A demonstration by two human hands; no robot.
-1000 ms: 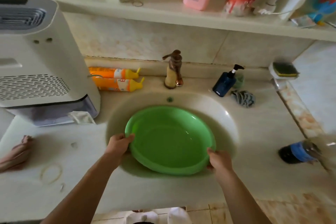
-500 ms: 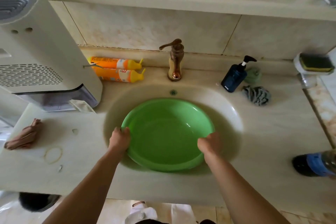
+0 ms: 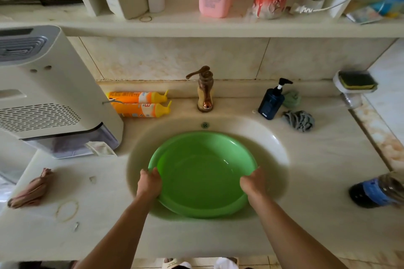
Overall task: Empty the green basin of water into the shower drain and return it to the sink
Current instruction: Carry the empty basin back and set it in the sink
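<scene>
A round green basin (image 3: 202,172) with a little water in it sits in the cream sink bowl (image 3: 271,144). My left hand (image 3: 149,183) grips its left rim, fingers curled over the edge. My right hand (image 3: 252,183) grips the right rim the same way. The basin lies towards the front of the bowl, below the bronze tap (image 3: 205,89). Whether it rests on the bowl or is slightly raised, I cannot tell.
A white appliance (image 3: 43,94) stands on the counter at left, with two orange bottles (image 3: 140,103) beside it. A blue pump bottle (image 3: 272,100) and a grey scrubber (image 3: 298,120) sit at right. A dark bottle (image 3: 378,190) lies at the right edge. A shelf (image 3: 196,26) overhangs.
Both hands have closed in on the basin's rim and shifted a little further around its sides. The camera view has swung slightly; the basin stays in the sink.
</scene>
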